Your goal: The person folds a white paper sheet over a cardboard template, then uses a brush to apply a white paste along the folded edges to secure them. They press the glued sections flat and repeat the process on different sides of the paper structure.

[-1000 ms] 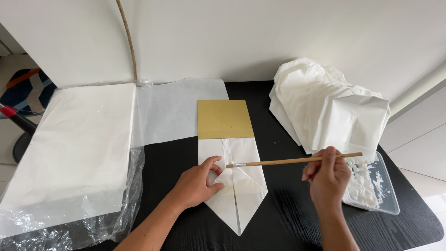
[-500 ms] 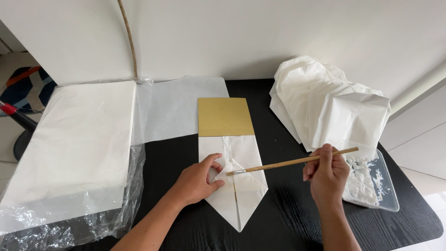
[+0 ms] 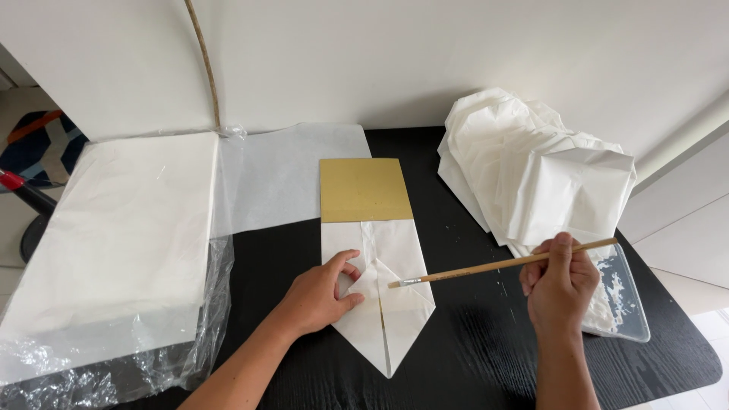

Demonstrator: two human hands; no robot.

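Observation:
A white paper (image 3: 399, 304) folded to a point lies on the black table (image 3: 486, 357), partly over a tan cardboard rectangle (image 3: 366, 190). My left hand (image 3: 323, 294) presses down on the paper's left flap. My right hand (image 3: 560, 287) grips a thin wooden brush (image 3: 493, 266) by its upper half. The brush tip sits at the paper's right flap near the centre fold.
A clear plastic tray (image 3: 619, 300) with white paste sits under my right hand. A pile of folded white papers (image 3: 539, 171) lies at the back right. A thick stack of white sheets in clear wrap (image 3: 114, 250) fills the left. A loose translucent sheet (image 3: 292, 178) lies behind.
The brush tip has moved down and to the right along the paper, and the handle has tilted up at its far end. My left hand has stayed on the paper.

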